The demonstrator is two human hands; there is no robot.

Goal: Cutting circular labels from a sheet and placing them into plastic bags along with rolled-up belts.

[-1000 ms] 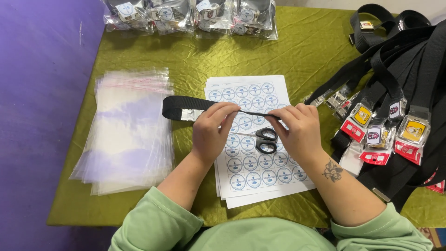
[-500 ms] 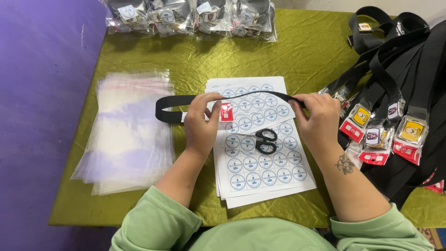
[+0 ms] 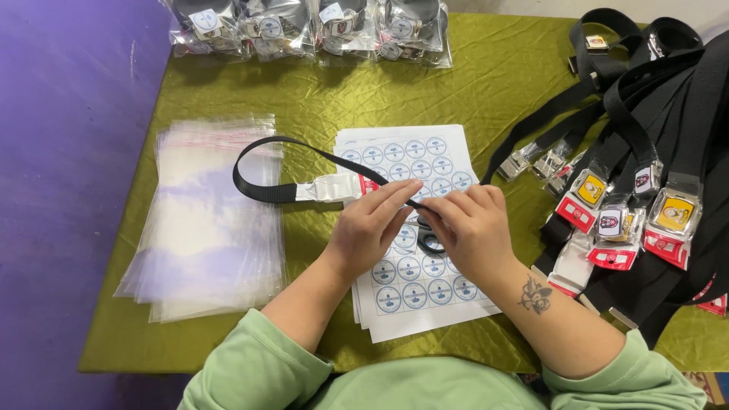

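Observation:
A black webbing belt point(image 3: 262, 188) with a metal buckle point(image 3: 328, 187) and a small red tag curves in a loop over the table. My left hand point(image 3: 368, 231) and my right hand point(image 3: 469, 228) meet above a stack of white sheets of round blue-and-white stickers point(image 3: 410, 158), both pinching the belt's strap between the fingertips. Black scissors point(image 3: 430, 243) lie on the sticker sheet, mostly hidden under my hands.
A stack of clear plastic bags point(image 3: 205, 220) lies at the left on the green tablecloth point(image 3: 486, 83). Bagged belts point(image 3: 319, 26) line the far edge. A pile of black belts with metal buckles point(image 3: 645, 175) fills the right side.
The belt was stretched straight between my spread hands half a second ago. My hands have come together over the sticker sheet, and the belt now hangs out to the left in a loop.

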